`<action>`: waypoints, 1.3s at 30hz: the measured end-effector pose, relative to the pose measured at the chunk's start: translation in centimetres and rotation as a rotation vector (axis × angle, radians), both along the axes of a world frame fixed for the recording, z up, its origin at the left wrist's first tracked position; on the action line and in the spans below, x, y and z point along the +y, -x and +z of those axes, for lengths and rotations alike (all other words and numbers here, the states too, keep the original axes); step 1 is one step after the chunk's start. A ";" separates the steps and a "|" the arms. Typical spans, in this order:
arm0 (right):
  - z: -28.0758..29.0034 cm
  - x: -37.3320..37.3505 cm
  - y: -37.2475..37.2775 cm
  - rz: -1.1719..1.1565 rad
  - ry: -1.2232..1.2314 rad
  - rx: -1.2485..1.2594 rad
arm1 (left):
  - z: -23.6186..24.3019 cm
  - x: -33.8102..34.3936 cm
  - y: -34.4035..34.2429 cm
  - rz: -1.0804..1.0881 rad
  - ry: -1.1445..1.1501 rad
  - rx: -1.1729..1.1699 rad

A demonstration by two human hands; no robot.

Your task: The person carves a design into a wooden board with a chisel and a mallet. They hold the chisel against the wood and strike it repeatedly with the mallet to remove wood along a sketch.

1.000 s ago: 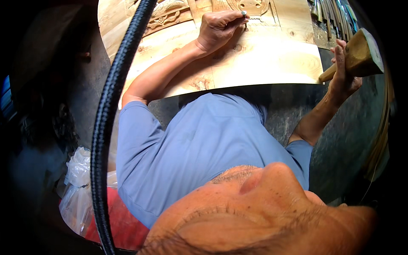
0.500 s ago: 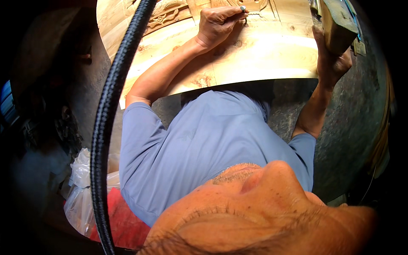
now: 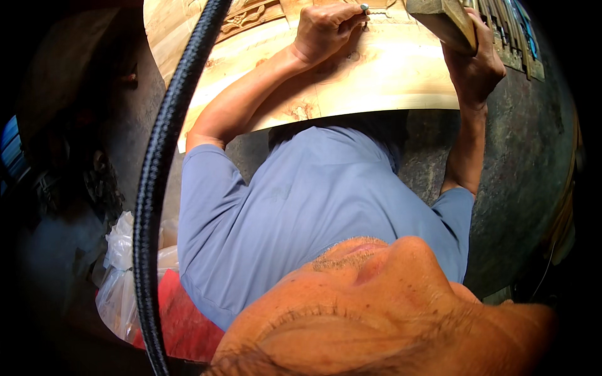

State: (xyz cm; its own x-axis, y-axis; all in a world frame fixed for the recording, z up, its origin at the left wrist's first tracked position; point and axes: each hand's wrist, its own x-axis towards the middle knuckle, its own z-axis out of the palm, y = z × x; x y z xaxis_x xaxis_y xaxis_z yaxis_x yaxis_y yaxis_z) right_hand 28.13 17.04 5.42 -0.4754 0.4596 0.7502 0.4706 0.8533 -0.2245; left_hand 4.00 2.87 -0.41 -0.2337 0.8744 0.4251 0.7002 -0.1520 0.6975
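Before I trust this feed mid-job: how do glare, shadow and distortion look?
Head view: glare washes out part of the wooden panel; head view: shadow lies beside the left forearm; head view: fisheye bows the panel's near edge, and the corners go black.

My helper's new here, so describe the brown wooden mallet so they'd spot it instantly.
Find the pale, partly carved wooden panel along the top. Near its right edge, the bare right hand holds the brown wooden mallet. Its thick, blocky head sets it apart from the slim, long tools nearby.
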 end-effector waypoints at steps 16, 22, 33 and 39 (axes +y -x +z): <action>-1.2 1.7 -0.6 0.180 -0.040 0.329 | -1.3 0.9 0.6 -0.087 -0.279 0.479; -1.6 1.3 0.2 0.161 -0.172 -0.041 | -1.1 1.2 1.1 -0.132 -0.364 0.403; -0.7 0.6 1.0 0.061 -0.160 -0.242 | -1.3 1.4 1.1 -0.118 -0.370 0.412; -0.2 0.9 0.0 -0.046 -0.280 -0.040 | -1.5 1.5 1.2 -0.128 -0.352 0.383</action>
State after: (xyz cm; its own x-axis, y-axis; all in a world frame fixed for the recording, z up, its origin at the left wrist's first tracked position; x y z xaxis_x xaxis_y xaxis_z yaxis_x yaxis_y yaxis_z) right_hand 28.16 17.92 5.20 -0.4908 0.2588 0.8320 0.5143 0.8568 0.0369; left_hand 2.77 4.34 -1.91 0.0948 0.6751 0.7316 0.8554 -0.4312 0.2871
